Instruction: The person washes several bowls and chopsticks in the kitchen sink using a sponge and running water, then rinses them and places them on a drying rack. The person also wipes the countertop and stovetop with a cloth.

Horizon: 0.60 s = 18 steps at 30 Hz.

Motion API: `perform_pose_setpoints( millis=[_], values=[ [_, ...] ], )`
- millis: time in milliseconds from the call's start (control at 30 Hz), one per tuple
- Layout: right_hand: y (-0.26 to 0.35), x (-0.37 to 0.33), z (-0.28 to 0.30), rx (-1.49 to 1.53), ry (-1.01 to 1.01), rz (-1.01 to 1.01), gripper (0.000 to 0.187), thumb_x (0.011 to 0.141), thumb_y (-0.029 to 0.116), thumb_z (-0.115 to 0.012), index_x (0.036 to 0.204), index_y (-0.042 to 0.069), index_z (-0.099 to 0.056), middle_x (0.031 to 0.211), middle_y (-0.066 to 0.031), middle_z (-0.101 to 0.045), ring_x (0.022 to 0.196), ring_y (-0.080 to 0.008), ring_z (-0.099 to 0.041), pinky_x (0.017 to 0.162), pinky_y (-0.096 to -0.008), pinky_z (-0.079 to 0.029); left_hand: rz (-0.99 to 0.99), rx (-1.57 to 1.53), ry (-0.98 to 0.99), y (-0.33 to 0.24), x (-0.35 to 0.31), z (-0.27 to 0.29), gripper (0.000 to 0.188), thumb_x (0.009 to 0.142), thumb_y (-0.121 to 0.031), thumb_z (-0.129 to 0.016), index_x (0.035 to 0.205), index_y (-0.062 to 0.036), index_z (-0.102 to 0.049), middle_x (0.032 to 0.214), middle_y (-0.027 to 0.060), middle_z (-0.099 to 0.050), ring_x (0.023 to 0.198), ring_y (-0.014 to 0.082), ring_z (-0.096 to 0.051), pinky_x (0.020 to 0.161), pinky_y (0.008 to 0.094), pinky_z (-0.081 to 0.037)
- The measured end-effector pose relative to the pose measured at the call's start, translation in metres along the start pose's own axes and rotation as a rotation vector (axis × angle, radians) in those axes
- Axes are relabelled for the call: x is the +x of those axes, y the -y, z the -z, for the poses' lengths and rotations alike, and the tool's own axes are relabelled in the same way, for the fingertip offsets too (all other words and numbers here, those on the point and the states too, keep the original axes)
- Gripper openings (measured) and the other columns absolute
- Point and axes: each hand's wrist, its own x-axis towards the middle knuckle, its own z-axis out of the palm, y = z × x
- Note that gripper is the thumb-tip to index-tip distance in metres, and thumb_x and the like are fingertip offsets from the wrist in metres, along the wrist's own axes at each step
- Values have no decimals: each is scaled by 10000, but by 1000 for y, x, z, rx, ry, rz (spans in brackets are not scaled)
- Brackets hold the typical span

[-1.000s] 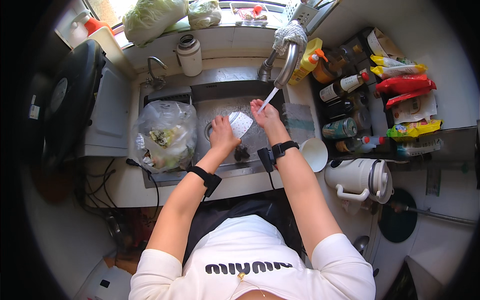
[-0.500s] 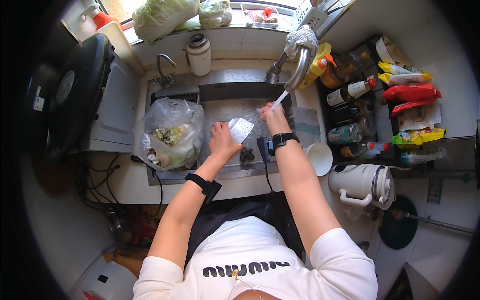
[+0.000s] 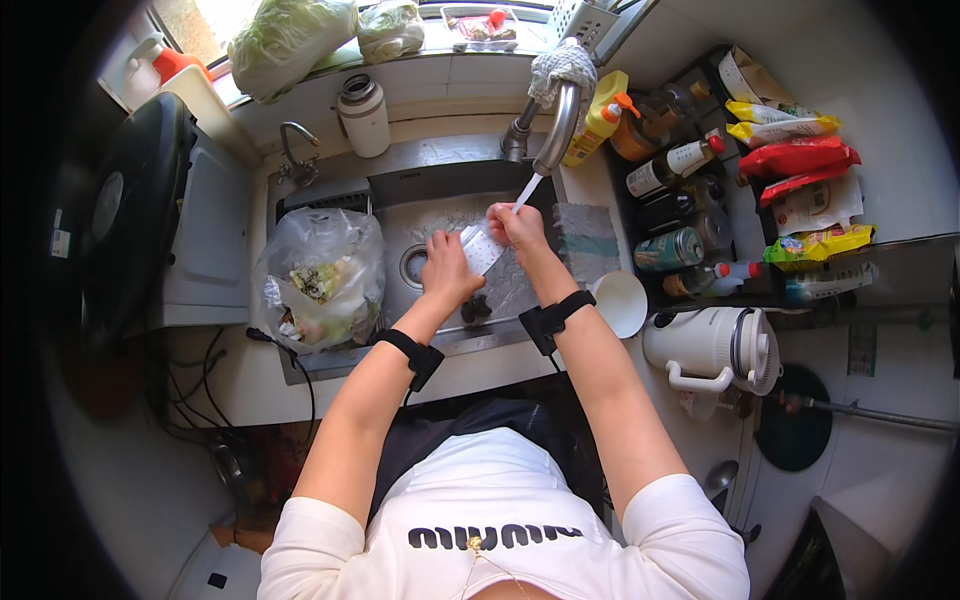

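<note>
Over the sink (image 3: 440, 153), my left hand (image 3: 446, 266) is closed on a white, flat-sided piece with small dark specks (image 3: 482, 250); its exact kind does not show. My right hand (image 3: 521, 232) is just right of this piece, at the end of the water stream (image 3: 526, 194) running from the tap (image 3: 562, 130). Its fingers are curled together, and whatever they may hold is hidden. A small dark clump (image 3: 476, 309) lies on the sink floor below my left hand. The round drain (image 3: 413, 266) shows to the left of that hand.
A clear plastic bag of food scraps (image 3: 322, 280) stands at the sink's left. To the right are a white bowl (image 3: 620, 305), a grey-green cloth (image 3: 588, 243), a white jug-like appliance (image 3: 708, 350) and several bottles. A thermos (image 3: 364, 118) stands behind the sink.
My right hand has drawn down and left, closer to the speckled piece. My left hand still holds that piece, now tilted differently. The whole view has shifted slightly, and the drain has come into sight.
</note>
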Motion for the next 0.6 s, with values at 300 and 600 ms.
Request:
perform_pose_setpoints(
  millis=[300, 600],
  values=[
    [-40, 24, 32, -530, -379, 230, 266, 837, 214, -601, 1006, 7, -610, 967, -136, -620, 905, -250, -596, 831, -348, -471, -106, -2, -60, -13, 19, -13, 681, 520, -151, -764, 1124, -28, -473, 1095, 146, -445, 1086, 344, -454, 825, 407, -516],
    [-39, 0, 40, 335, -209, -214, 235, 887, 188, -536, 1089, 72, -558, 949, -58, -618, 811, -194, -612, 728, -406, -468, -132, -48, -116, -37, 44, -35, 703, 528, -143, -763, 1146, -32, -449, 1099, 147, -438, 1075, 358, -452, 822, 410, -516]
  ],
)
